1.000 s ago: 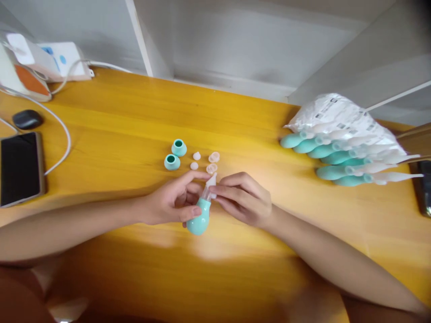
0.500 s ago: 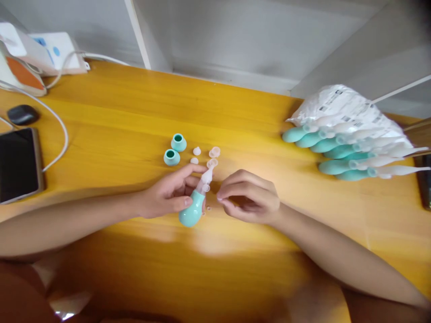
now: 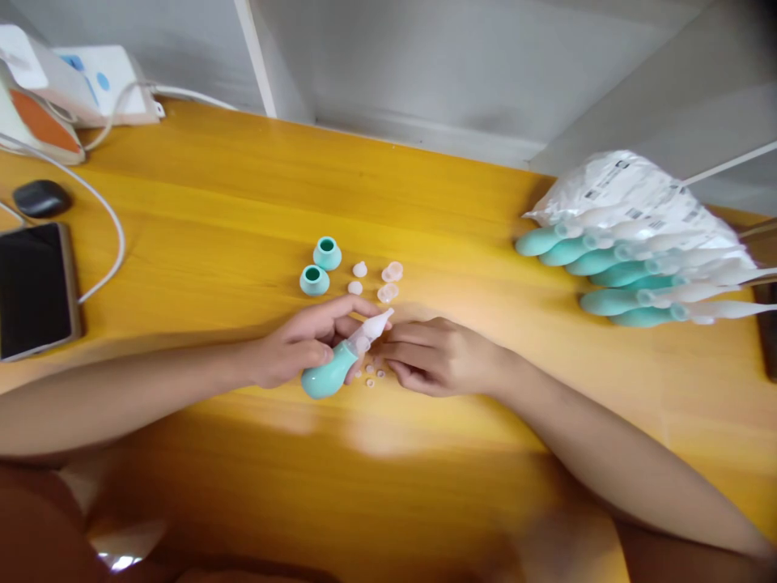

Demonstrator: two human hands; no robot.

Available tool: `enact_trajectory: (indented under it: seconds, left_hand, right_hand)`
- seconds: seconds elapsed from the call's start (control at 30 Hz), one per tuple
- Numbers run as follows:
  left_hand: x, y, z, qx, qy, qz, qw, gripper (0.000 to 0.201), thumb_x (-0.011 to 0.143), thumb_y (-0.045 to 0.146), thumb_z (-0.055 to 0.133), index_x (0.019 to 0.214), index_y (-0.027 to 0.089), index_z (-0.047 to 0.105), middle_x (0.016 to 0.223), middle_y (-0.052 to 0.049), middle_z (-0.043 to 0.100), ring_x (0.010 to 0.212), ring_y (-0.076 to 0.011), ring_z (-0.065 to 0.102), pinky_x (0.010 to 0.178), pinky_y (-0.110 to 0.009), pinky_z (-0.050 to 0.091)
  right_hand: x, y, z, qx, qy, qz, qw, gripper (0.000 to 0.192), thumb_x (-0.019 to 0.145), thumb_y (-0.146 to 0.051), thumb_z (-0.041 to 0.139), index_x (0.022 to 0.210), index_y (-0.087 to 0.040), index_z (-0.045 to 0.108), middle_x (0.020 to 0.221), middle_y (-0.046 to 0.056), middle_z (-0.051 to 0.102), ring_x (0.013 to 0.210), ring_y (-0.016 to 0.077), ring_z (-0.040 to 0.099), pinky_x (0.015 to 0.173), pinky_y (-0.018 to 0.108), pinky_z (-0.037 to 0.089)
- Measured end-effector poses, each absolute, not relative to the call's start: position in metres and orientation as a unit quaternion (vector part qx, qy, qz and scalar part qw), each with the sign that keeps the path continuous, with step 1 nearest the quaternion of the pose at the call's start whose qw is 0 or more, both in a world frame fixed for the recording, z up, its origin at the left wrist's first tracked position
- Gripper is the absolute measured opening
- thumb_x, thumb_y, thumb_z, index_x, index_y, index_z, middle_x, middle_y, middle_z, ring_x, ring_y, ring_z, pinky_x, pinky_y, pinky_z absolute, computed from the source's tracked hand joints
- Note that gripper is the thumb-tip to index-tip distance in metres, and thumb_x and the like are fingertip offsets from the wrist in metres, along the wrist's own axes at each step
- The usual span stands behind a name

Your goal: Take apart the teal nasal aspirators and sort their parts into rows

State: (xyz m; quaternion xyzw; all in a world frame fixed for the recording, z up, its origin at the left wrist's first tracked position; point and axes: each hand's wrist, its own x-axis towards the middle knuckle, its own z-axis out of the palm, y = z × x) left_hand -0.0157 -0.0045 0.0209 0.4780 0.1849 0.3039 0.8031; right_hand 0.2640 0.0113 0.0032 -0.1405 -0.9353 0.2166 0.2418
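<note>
Since the earlier frame, the right hand has moved in toward the left hand, and the mint bulb has tipped further over to the right. The bulb is glossy and rounded, running through a clear collar into a white, tapered tip. It is held slanting above the wooden table, the left thumb and curled fingers closed round it. The right hand is palm-down, fingers bent together beside the small rings; whether it grips anything I cannot tell.
</note>
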Motion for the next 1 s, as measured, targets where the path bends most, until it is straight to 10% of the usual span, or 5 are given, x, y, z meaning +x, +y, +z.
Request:
enact_trajectory:
  seconds: [0.4, 0.53, 0.67, 1.0]
  left_hand:
    - [-0.017, -0.005, 0.017, 0.492, 0.178, 0.290, 0.801, 0.057, 0.101, 0.053, 0.081, 0.142, 0.020, 0.060, 0.091, -0.003, 0.074, 0.075, -0.0168, 0.070, 0.066, -0.025, 0.055]
    - [-0.016, -0.006, 0.013, 0.534, 0.164, 0.295, 0.775, 0.052, 0.106, 0.046, 0.077, 0.145, 0.022, 0.053, 0.104, -0.006, 0.074, 0.087, -0.0180, 0.075, 0.075, -0.028, 0.060]
    - [-0.014, -0.007, 0.013, 0.565, 0.181, 0.269, 0.759, 0.036, 0.104, 0.036, 0.078, 0.128, 0.021, 0.054, 0.108, -0.007, 0.074, 0.088, -0.0153, 0.071, 0.075, -0.025, 0.056]
    - [-0.013, -0.002, 0.020, 0.629, 0.206, 0.215, 0.718, 0.029, 0.096, 0.024, 0.072, 0.123, 0.017, 0.067, 0.105, -0.008, 0.075, 0.086, -0.0178, 0.070, 0.075, -0.028, 0.058]
  right_hand:
    - [0.265, 0.012, 0.002, -0.148, -0.916, 0.230, 0.294, 0.028, 0.100, -0.008, 0.056, 0.119, -0.020, 0.073, 0.096, 0.005, 0.080, 0.067, 0.0149, 0.068, 0.063, 0.028, 0.054]
    - [0.265, 0.013, 0.006, -0.220, -0.832, 0.387, 0.330, 0.011, 0.109, -0.026, 0.060, 0.112, -0.022, 0.069, 0.077, -0.002, 0.067, 0.054, 0.0112, 0.053, 0.054, 0.024, 0.045]
    - [0.261, 0.011, 0.010, -0.237, -0.759, 0.513, 0.322, 0.044, 0.115, -0.060, 0.060, 0.095, -0.021, 0.066, 0.069, -0.004, 0.058, 0.056, 0.0104, 0.047, 0.053, 0.025, 0.037]
    - [0.253, -0.004, 0.010, -0.236, -0.599, 0.714, 0.276, 0.057, 0.118, -0.058, 0.054, 0.075, -0.022, 0.052, 0.065, -0.005, 0.045, 0.056, 0.0115, 0.037, 0.053, 0.028, 0.028]
